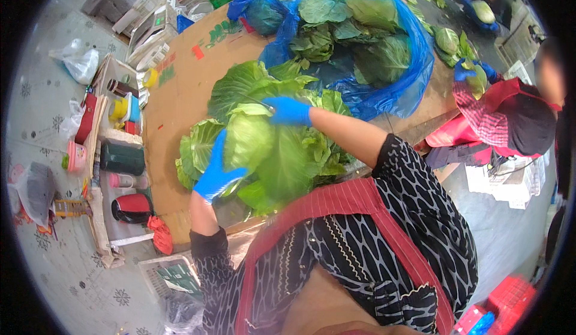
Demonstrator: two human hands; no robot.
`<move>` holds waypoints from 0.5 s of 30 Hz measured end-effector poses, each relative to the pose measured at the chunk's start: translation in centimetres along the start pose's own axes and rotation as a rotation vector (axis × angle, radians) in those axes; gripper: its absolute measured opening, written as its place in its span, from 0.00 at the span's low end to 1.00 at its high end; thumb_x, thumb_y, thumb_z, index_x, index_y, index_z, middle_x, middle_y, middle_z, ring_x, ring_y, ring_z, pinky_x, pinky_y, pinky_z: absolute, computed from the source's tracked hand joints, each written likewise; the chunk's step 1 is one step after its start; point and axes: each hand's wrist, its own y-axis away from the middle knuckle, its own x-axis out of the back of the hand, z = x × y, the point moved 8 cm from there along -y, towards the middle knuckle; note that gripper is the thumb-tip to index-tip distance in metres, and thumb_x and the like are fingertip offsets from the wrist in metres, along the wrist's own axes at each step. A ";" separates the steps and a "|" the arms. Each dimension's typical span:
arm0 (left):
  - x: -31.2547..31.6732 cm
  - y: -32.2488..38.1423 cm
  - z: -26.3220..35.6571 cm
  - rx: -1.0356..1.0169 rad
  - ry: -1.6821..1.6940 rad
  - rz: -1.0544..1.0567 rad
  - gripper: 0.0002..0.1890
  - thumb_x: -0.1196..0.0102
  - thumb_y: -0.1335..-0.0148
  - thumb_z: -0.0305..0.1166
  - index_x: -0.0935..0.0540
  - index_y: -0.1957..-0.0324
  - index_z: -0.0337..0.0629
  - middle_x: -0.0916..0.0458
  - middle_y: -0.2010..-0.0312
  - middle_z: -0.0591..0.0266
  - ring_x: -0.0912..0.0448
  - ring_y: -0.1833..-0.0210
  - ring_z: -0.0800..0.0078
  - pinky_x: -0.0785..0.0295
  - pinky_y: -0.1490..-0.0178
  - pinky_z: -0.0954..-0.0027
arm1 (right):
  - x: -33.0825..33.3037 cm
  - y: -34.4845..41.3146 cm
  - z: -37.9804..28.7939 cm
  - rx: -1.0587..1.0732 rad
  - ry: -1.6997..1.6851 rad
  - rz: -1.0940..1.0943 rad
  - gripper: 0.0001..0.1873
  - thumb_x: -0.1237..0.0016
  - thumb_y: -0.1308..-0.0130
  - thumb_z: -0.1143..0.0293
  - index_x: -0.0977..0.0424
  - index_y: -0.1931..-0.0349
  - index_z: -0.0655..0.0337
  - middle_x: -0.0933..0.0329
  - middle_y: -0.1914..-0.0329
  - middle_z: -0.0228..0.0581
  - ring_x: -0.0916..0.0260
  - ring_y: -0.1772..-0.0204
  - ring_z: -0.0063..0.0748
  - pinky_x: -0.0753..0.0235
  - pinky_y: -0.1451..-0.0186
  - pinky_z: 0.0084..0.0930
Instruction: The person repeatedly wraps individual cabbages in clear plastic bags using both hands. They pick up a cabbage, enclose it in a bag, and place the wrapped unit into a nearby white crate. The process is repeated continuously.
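Note:
A pale green cabbage [249, 138] sits before me among loose outer leaves. My left hand [218, 173], in a blue glove, cups its near left side with thumb and fingers spread around it. At the cabbage's upper right is my right hand [288, 111], also blue-gloved and blurred; a thin knife-like tool [271, 108] shows at its fingers. One large leaf [288, 159] hangs down on the right of the head. Darker leaves [234, 85] lie behind it, and another leafy piece [200, 141] rests at its left.
A blue plastic bag [418, 83] of several cabbages [382, 58] lies open beyond my hands on the cardboard-covered table [166, 114]. At left, a tray [128, 236] holds a bottle and tape. Across at right, a co-worker's gloved hands [465, 69] hold a vegetable.

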 end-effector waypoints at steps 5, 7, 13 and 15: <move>-2.2 -1.7 -1.3 -0.061 -0.234 0.303 0.63 0.24 0.57 0.31 0.58 0.25 0.43 0.46 0.28 0.48 0.41 0.28 0.57 0.40 0.28 0.57 | -0.6 2.3 -2.5 0.116 0.202 0.073 0.33 0.46 0.42 0.63 0.36 0.34 0.59 0.27 0.41 0.56 0.27 0.41 0.52 0.27 0.40 0.40; -1.7 -1.3 -3.3 -0.079 -0.181 0.332 0.62 0.24 0.58 0.32 0.54 0.26 0.41 0.41 0.31 0.47 0.36 0.31 0.58 0.38 0.30 0.58 | -1.3 2.8 -2.5 0.138 0.165 0.038 0.34 0.46 0.41 0.63 0.37 0.34 0.59 0.28 0.40 0.55 0.27 0.40 0.52 0.27 0.39 0.39; -0.8 -0.2 -5.2 -0.055 -0.038 0.389 0.55 0.25 0.58 0.30 0.44 0.28 0.38 0.34 0.34 0.49 0.33 0.34 0.61 0.36 0.31 0.61 | -0.8 -0.5 1.8 0.052 -0.270 -0.073 0.34 0.44 0.46 0.69 0.34 0.35 0.57 0.22 0.48 0.47 0.25 0.47 0.37 0.26 0.45 0.36; -0.5 -0.1 -7.9 -0.077 0.039 0.414 0.54 0.26 0.58 0.28 0.43 0.29 0.41 0.34 0.34 0.51 0.33 0.34 0.61 0.35 0.32 0.61 | -0.9 -1.6 2.7 0.052 -0.229 -0.046 0.35 0.45 0.46 0.70 0.34 0.34 0.54 0.21 0.49 0.46 0.27 0.47 0.33 0.26 0.45 0.35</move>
